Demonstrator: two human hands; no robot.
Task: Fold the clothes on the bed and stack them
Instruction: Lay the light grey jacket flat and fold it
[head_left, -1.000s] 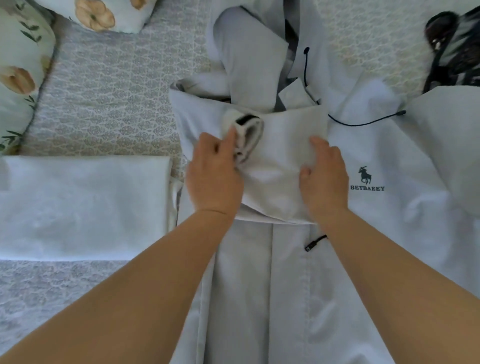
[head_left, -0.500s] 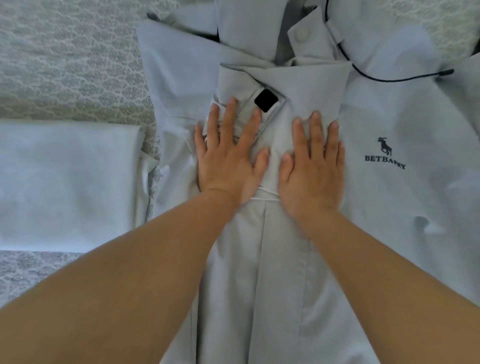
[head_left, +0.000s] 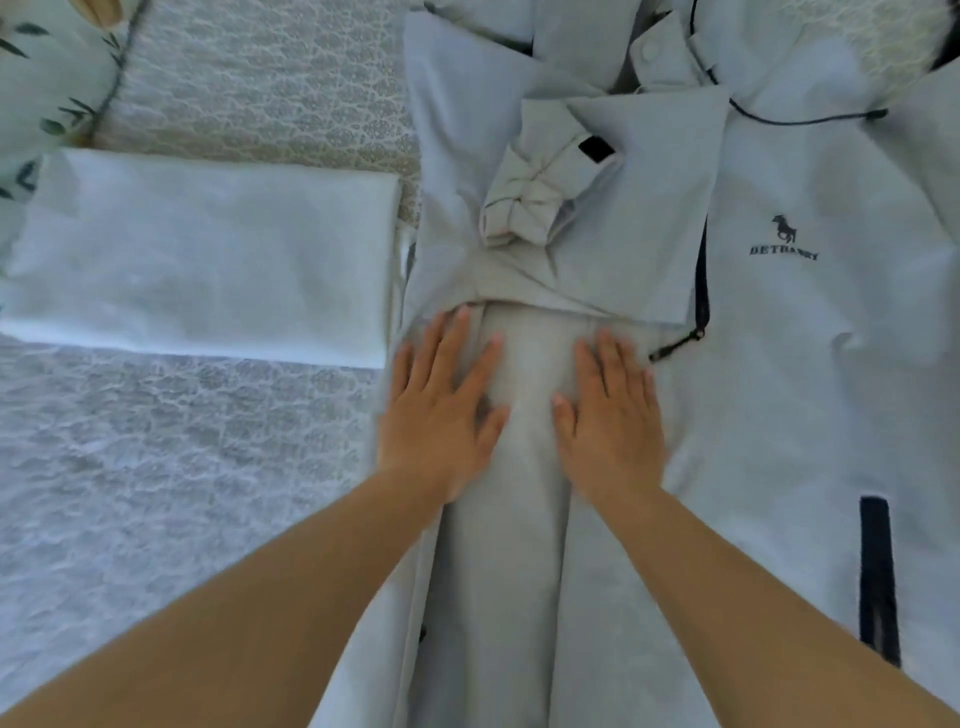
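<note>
The pale jacket (head_left: 779, 364) lay spread on the bed (head_left: 182, 467), one sleeve (head_left: 597, 208) folded across its chest with the bunched cuff (head_left: 519, 213) on top. Half a second earlier both hands pressed that sleeve; they had since slid down toward the person, so the sleeve fold looked set and smoothing of the folded left side was under way. The left hand (head_left: 441, 410) and right hand (head_left: 613, 415) lay flat, fingers straight, holding nothing. The jacket's left edge sat just beside a folded white cloth (head_left: 208, 254); bare bedspread lay below that, and a floral pillow (head_left: 36, 78) was at the far left corner
</note>
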